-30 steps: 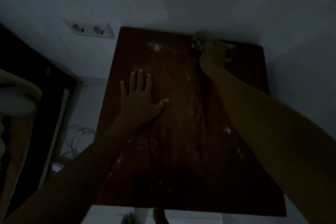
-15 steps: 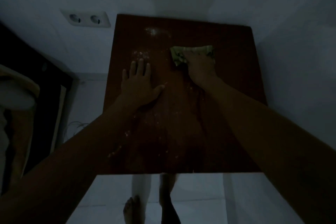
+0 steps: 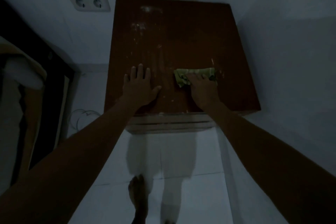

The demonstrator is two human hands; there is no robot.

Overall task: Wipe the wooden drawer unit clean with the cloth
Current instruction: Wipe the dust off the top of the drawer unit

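From the head view, in dim light, the wooden drawer unit fills the middle of the room's corner, its top seen from above. The right hand presses a crumpled green cloth flat onto the top, down toward five o'clock of the surface; the fingers lie spread over the cloth, pinning it more than clutching it. The left hand rests flat and open at about seven o'clock, fingers splayed, holding nothing, likely steadying the unit.

I'd judge the wiping is partway. The right half of the top looks fairly dark and clean, though a few pale flecks sit just at twelve o'clock of the cloth. The white dust remains thick from eleven o'clock down the left-centre strip, and crumbs line the front edge at six. The drawer fronts below look untouched, as far as I can tell.

For room: walls stand close against the unit at twelve and three o'clock, so strokes there end short. A wall socket sits at ten. The front edge is open to the floor, where a bare foot stands, so dust pulled that way falls clear.
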